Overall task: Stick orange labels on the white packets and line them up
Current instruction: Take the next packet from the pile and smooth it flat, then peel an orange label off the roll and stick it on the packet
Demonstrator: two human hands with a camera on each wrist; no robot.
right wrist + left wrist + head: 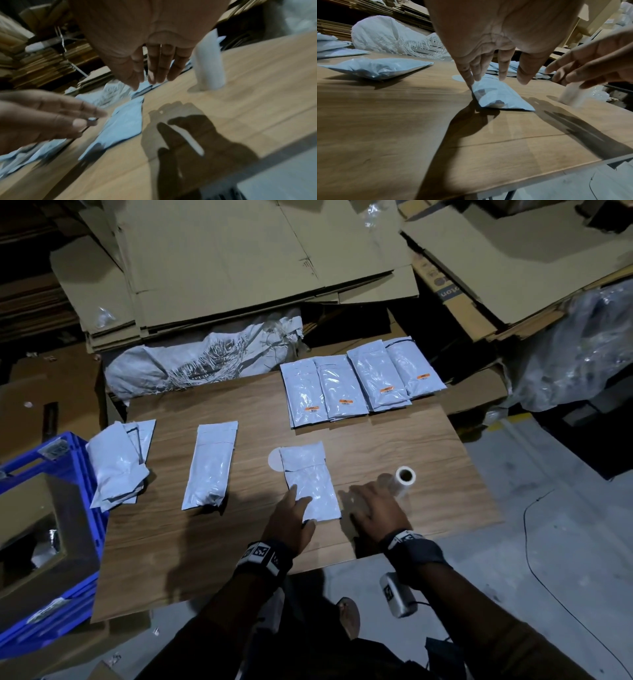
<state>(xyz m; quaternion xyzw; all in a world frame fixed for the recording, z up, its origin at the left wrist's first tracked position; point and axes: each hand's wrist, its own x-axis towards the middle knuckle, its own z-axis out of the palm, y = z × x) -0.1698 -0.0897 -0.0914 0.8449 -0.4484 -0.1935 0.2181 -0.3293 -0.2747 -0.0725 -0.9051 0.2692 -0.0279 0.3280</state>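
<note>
– Where is the packet (312, 481) I'm working on?

– Right under my left hand (291, 520). Its fingertips (471, 79) press the near left corner flat on the table (205, 542), fingers straight and spread, gripping nothing. The packet's long side runs away from me, slightly tilted to the left.

– And my right hand (375, 506)?

– Just to the right of the packet, hovering palm down over the table, fingers straight and loosely spread, holding nothing. The two hands are apart, the packet's near end between them. The label roll (401, 481) stands upright just beyond my right fingers, so that hand is the nearer one to fetch a label.

– The finished ones?

– A row of labelled packets (359, 385) lies well beyond both hands; unlabelled ones (210, 467) sit to the left of my left hand.
</note>
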